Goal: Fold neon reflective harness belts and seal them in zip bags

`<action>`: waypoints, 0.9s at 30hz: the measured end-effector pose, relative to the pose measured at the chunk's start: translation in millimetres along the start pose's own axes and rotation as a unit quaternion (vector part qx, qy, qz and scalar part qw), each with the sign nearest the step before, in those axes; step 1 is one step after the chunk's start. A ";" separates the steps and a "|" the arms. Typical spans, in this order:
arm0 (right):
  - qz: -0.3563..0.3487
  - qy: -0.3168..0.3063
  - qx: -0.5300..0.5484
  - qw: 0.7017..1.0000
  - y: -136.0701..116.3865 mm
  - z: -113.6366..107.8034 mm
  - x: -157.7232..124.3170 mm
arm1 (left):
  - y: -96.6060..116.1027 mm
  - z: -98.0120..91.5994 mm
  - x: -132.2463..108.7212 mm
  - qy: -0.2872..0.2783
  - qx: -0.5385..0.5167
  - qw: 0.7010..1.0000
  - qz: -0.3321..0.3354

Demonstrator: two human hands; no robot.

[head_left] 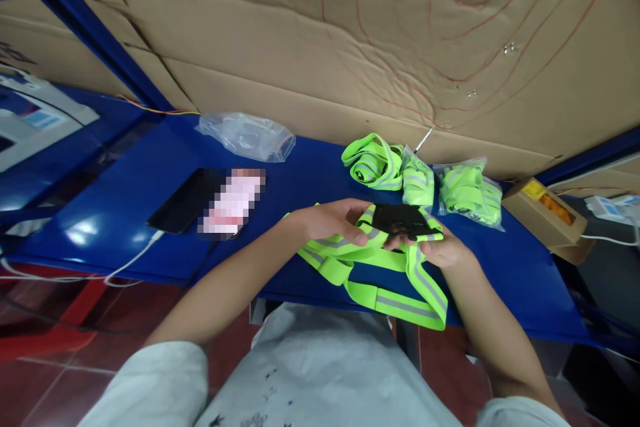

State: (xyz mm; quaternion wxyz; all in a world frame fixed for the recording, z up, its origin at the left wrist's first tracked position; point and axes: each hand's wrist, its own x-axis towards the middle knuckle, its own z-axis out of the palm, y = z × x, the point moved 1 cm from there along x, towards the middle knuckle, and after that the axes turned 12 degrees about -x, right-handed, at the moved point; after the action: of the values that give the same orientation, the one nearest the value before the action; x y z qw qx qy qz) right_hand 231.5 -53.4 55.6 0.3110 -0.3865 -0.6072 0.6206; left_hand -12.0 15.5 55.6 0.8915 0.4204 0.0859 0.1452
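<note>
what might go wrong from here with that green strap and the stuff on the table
The strap could twist or snag: its loose loop droops at the front edge of the table while the left hand and right hand hold it near the buckle.

The black phone might get dragged if something catches its white cable, which runs past the table's edge.
</note>
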 end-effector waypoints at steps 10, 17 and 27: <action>0.003 0.115 0.000 0.993 8.3 3.2 2.7 | -1.6 -2.8 -1.6 0.187 0.065 0.980 0.009; 0.017 0.039 0.020 0.999 6.9 7.3 6.4 | -7.7 -1.6 7.5 0.122 0.047 0.991 0.037; -0.010 0.053 0.012 0.998 -6.0 2.6 2.1 | -2.8 4.9 -2.6 0.080 -0.057 0.995 0.008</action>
State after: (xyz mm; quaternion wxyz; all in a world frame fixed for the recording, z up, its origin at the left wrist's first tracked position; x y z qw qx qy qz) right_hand 227.7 -52.5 61.3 0.3539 -0.4089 -0.5865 0.6029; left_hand -12.6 9.4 56.6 0.9032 0.3564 0.1452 0.1900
